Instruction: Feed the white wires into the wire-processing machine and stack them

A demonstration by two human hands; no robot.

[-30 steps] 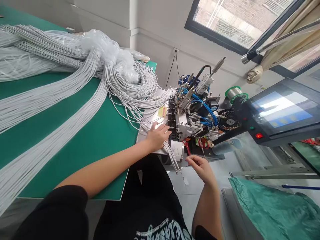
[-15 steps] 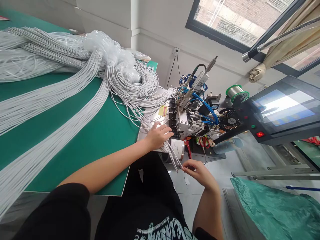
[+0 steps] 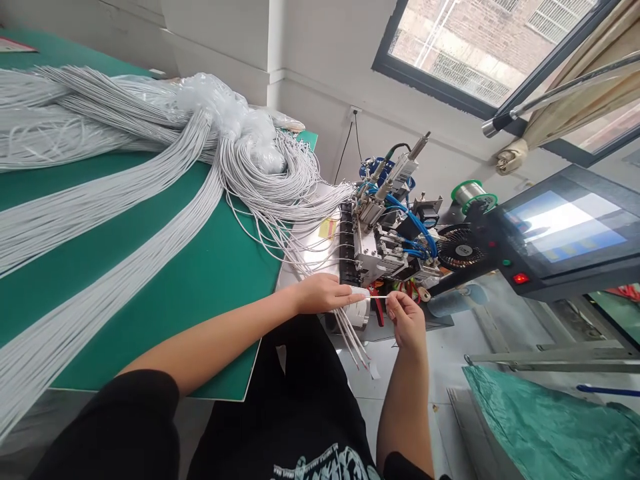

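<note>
A single thin white wire (image 3: 379, 297) is drawn straight between my two hands. My right hand (image 3: 407, 320) pinches its end between thumb and fingertips. My left hand (image 3: 325, 293) grips the same wire farther back, its fingers pointing right along it. Below the left hand, several other white wires (image 3: 351, 340) hang past the table edge with reddish tips. Just above, a bench machine (image 3: 367, 243) with blue air hoses has a black slotted strip (image 3: 346, 243) along its left side, with wires lying across it.
Large bundles of white wire (image 3: 165, 247), partly wrapped in clear plastic (image 3: 215, 100), spread over the green table (image 3: 220, 320). A labelled roll (image 3: 361, 313) and red-handled tool (image 3: 377, 308) sit by the machine. At right are a solder-like spool (image 3: 473, 195), fan (image 3: 463, 250) and control screen (image 3: 575, 220).
My right hand has risen from the hanging wire ends and now holds one wire out level. My left hand has shifted down and right onto that wire. The view has tilted slightly.
</note>
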